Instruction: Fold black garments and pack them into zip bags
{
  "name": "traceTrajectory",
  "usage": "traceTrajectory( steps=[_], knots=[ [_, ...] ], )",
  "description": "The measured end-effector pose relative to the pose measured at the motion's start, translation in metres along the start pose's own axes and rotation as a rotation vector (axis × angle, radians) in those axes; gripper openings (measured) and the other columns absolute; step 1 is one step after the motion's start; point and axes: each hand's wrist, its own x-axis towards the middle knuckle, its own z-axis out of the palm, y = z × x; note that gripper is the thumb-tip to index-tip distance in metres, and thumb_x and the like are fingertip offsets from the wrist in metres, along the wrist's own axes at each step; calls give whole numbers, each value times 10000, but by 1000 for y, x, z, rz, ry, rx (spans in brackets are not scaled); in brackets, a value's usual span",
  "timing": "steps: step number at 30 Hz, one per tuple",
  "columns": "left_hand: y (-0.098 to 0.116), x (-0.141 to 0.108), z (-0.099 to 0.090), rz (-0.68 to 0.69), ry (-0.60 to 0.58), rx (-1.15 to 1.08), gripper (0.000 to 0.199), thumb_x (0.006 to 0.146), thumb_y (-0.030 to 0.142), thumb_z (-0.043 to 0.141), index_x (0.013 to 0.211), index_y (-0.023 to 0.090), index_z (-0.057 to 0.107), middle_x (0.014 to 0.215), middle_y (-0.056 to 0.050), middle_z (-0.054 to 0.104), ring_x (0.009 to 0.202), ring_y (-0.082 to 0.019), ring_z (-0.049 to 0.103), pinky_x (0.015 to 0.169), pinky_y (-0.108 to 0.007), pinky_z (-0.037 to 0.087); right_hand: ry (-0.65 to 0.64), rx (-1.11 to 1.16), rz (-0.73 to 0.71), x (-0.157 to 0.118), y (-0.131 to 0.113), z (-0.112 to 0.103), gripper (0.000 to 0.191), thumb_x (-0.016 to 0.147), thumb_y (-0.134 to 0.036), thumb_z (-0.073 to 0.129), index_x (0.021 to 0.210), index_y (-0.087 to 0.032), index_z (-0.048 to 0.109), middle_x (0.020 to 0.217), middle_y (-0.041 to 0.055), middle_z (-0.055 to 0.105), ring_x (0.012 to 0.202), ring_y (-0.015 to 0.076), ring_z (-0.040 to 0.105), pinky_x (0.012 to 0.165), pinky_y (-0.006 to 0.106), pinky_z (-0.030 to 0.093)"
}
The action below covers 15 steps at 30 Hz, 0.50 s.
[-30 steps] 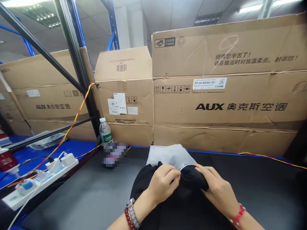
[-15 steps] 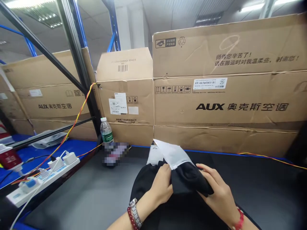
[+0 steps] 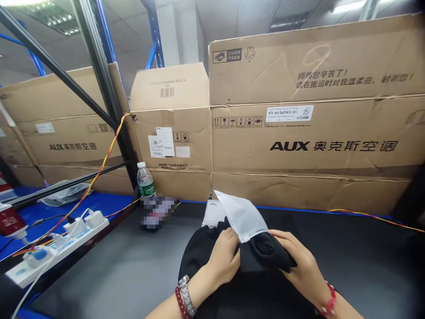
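L hand (image 3: 223, 259) curled, pinching a fold of black garment (image 3: 207, 257); R hand (image 3: 300, 261) spread over its bunched end, pressing down. Garment sits on dark worktop (image 3: 99, 274), its far end prob. just inside mouth of white poly bag (image 3: 241, 217), though hard to see there. Most of it still outside bag. Water bottle (image 3: 146, 181) far left.

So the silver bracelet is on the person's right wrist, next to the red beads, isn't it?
Not quite: the silver bracelet is on the left wrist, not the right. The head view shows it, with the red beads next to it.
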Motion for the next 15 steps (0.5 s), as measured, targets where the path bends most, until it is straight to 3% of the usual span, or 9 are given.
traceTrajectory(
  steps=[5,15],
  knots=[
    [3,-1,3,2,17,-48,301,885,246,335,720,195,581,740,-79,621,716,-201,557,749,-351,488,74,-115,-19,-4,-1,1,385,725,-57,475,1051,-233,578,970,80,603,846,196,602,710,325,514],
    [6,-4,5,46,18,104,448,945,272,171,664,183,509,659,-55,574,636,-175,518,620,-313,435,118,-406,-27,1,3,-6,298,745,-158,485,1035,-217,511,949,75,600,821,221,587,709,345,481]
  ],
)
